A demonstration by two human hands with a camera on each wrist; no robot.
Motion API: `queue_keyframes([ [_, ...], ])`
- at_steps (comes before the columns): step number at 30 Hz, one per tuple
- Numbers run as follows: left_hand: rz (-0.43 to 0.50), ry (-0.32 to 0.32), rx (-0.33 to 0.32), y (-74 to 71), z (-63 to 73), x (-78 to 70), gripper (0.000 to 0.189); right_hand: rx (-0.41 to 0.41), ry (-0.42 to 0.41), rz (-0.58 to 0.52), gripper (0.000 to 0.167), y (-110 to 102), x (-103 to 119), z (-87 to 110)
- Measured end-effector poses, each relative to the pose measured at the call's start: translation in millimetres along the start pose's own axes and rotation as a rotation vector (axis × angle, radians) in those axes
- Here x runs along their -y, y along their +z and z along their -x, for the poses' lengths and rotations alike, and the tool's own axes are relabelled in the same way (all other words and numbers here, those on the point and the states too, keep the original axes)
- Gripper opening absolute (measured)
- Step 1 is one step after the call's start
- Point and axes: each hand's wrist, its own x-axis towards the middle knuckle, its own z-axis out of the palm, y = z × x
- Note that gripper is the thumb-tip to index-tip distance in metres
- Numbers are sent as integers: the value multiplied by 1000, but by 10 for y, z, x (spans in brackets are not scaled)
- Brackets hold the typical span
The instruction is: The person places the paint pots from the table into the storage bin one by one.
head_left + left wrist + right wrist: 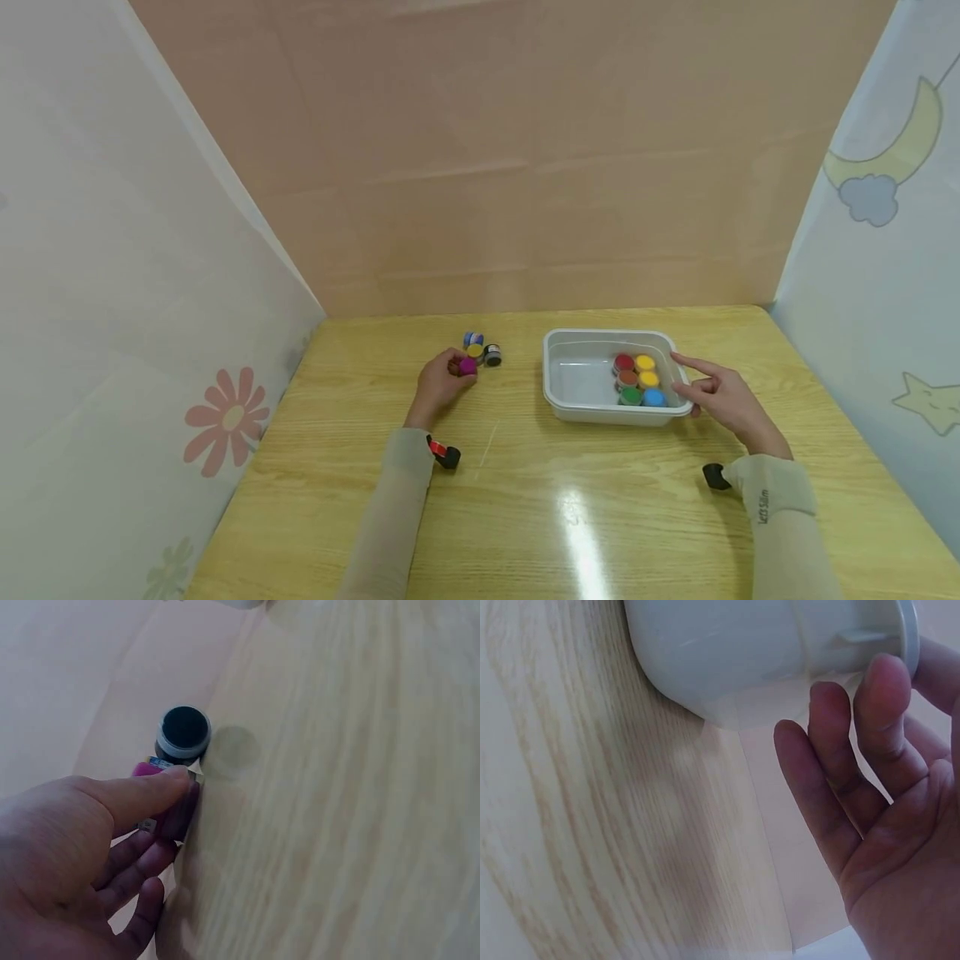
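My left hand (437,387) pinches a small paint pot with a magenta lid (468,367) between thumb and fingers, at the left of the table. Close behind it are a yellow-lidded pot (475,351), a blue pot (473,339) that looks tipped on its side, and a black-lidded pot (185,727). My right hand (726,403) holds the right end of a white plastic tub (551,385) by its rim, thumb over the edge and fingertips against the outside. Inside the tub's right half stand red (623,362), brownish-red, yellow (645,363), green (631,396) and light-blue (654,397) lidded pots.
The wooden table (510,500) ends at a beige back wall (525,208). Patterned white panels stand at left and right. A glare streak lies on the tabletop in front of the tub. Each wrist carries a small black device.
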Motion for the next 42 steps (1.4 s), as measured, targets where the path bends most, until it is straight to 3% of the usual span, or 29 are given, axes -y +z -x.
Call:
queue_keyframes([
  [7,-2,-15,-10,-14,47,-18,32,3,-11,-12,69,3,8,-3],
  [20,-22,13,-44,18,83,-59,32,-2,2,2,68,-9,20,-2],
  [34,-56,13,-10,2,76,-118,30,-13,-18,1,68,4,25,14],
  [42,122,55,-14,-26,62,-67,28,-8,-28,-15,67,17,15,28],
])
